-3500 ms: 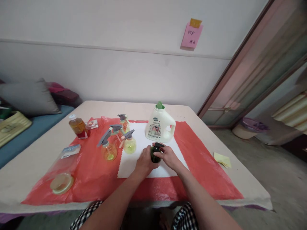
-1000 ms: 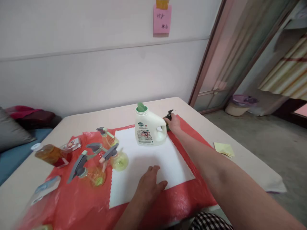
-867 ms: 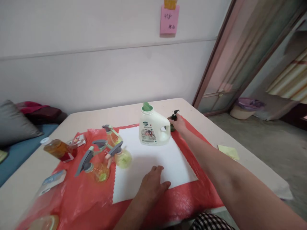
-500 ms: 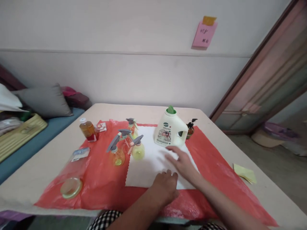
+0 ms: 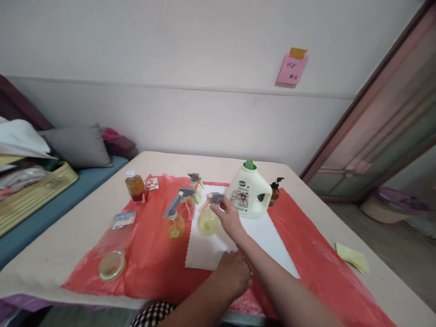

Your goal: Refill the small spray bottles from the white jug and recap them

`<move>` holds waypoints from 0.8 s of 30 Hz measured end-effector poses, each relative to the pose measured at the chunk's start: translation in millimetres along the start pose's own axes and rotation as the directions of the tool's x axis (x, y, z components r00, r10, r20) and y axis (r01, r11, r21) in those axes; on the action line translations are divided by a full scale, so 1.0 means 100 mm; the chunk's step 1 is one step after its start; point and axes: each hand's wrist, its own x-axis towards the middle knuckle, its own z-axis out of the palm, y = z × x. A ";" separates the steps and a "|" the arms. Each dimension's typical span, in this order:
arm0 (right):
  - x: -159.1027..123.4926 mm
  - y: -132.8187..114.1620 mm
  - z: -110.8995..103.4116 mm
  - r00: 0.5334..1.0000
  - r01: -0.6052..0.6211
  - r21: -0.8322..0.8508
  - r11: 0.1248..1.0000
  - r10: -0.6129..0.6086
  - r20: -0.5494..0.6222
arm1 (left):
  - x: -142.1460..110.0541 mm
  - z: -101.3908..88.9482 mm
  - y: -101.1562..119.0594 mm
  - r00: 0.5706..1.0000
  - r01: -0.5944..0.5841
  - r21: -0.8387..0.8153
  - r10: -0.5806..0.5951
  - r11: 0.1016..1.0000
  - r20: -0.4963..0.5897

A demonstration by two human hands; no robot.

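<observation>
My right hand (image 5: pixel 230 217) has its fingers closed about the grey trigger head of a clear spray bottle (image 5: pixel 207 222), which holds pale yellow liquid and looks slightly blurred. My left hand (image 5: pixel 235 272) is curled into a fist beside my right forearm, with nothing visible in it. Below both hands lies a white sheet (image 5: pixel 200 254). To the left stand more spray bottles: one with a grey trigger (image 5: pixel 175 225), another just behind it (image 5: pixel 186 209), and a third farther back (image 5: pixel 195 184). A cream detergent jug (image 5: pixel 254 193) with a green spout stands right of my right hand.
Red plastic film (image 5: pixel 150 259) covers much of the table. On it are a roll of tape (image 5: pixel 112 265) and a clear packet (image 5: pixel 122 222). An amber bottle (image 5: pixel 135 187) stands left, a brown pump bottle (image 5: pixel 275 193) right, and yellow notes (image 5: pixel 352 256) lie at the right edge.
My right hand has moved left from open air near the jug and taken hold of the spray bottle, which has shifted or tilted slightly. The left fist stays low. The view has shifted a little.
</observation>
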 end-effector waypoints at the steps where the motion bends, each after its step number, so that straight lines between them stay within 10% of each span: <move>1: -0.04 -0.01 -0.15 0.999 0.002 0.000 1.000 -0.002 -0.050 | 0.00 -0.01 0.03 1.000 -0.016 0.074 0.015 0.997 0.007; 8: -0.29 -0.03 -1.12 0.903 -0.089 0.049 0.995 0.101 -0.417 | -0.03 -0.14 0.37 0.922 -0.255 0.296 0.324 0.920 -0.211; 13: -0.45 -0.11 -1.21 0.915 -0.100 0.228 0.968 0.180 -0.362 | 0.09 -0.16 0.33 0.848 -0.031 0.174 0.118 0.984 -0.516; 20: -0.49 -0.22 -1.40 0.966 -0.169 0.337 0.926 0.224 -0.131 | 0.21 -0.17 0.48 0.949 0.017 -0.329 -0.119 0.944 -0.292; 24: -0.45 -0.20 -1.56 0.929 -0.290 0.667 0.686 0.369 0.024 | 0.15 -0.15 0.64 0.993 0.018 -0.813 0.087 0.582 0.085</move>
